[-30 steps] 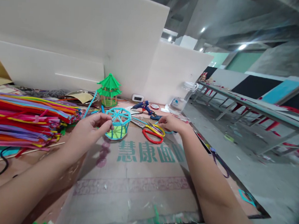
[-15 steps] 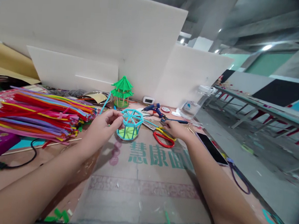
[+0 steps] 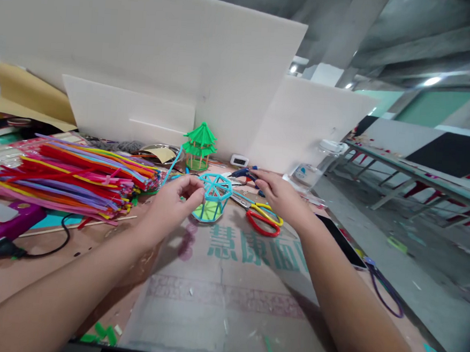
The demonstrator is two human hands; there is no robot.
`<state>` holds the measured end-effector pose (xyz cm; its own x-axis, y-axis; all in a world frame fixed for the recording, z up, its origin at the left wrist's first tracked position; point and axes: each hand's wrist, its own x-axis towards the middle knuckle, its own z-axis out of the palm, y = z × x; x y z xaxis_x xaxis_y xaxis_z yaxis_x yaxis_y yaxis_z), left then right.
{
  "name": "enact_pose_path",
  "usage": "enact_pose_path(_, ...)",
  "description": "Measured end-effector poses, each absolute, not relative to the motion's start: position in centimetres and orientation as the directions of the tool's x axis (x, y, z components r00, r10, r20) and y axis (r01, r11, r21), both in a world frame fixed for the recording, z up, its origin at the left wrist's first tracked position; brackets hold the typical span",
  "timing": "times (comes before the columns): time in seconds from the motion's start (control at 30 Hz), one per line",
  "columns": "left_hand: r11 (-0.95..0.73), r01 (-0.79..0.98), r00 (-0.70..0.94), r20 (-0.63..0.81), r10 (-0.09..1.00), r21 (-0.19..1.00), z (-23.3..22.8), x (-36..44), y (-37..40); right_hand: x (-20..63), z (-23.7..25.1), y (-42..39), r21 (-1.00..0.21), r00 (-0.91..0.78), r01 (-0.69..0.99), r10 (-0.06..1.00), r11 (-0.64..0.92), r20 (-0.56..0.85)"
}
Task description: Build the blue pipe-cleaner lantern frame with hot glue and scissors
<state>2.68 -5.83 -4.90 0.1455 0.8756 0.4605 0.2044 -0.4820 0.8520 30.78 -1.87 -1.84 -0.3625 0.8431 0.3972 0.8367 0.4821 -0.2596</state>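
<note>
A purple case (image 3: 1, 229) with a black cable (image 3: 59, 239) lies at the far left of the tabletop (image 3: 30, 274). Beyond it sits a large bundle of coloured pipe cleaners (image 3: 66, 177), well left of the left-hand fingers. The left hand (image 3: 174, 204) has its fingers (image 3: 195, 194) pinched shut on the rim of the blue pipe-cleaner frame (image 3: 214, 196), a small cage with a green base that stands on a printed cardboard sheet (image 3: 231, 283), directly right of those fingers. Behind the frame stands a green pagoda model (image 3: 199, 145), against white foam boards (image 3: 165, 69) that wall off the back of the tabletop. Red and yellow scissors (image 3: 262, 221) lie just below the right-hand fingers. The right hand (image 3: 279, 198) reaches its fingers (image 3: 259, 179) onto a blue glue gun (image 3: 245, 174); whether they grip it cannot be told. A clear plastic bottle (image 3: 311, 170) stands farther right. Past the tabletop edge, a grey concrete floor (image 3: 414, 263) and a long workbench (image 3: 420, 178) fill the room.
</note>
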Motion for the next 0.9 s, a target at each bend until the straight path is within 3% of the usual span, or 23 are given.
enact_pose_path(0.17,-0.485,0.226,0.146,0.463,0.874,0.845,-5.0,2.8,-5.9,35.0,-4.9,1.7,-0.219,-0.252,0.923,0.927,0.316,0.277)
enact_pose_path(0.47,-0.478,0.275,0.161,0.451,0.878,0.834,-4.9,2.7,-6.0,36.8,-5.4,-1.8,-0.205,-0.287,0.937,0.958,0.283,0.009)
enact_pose_path(0.7,-0.469,0.301,0.173,0.437,0.883,0.83,-5.7,3.0,-5.8,34.8,-8.3,-3.5,-0.232,-0.252,0.938,0.966,0.258,0.057)
enact_pose_path(0.9,-0.492,0.33,0.174,0.46,0.871,0.806,-6.0,2.3,-5.5,35.0,-7.1,-4.6,-0.362,-0.211,0.905,0.975,0.223,0.075)
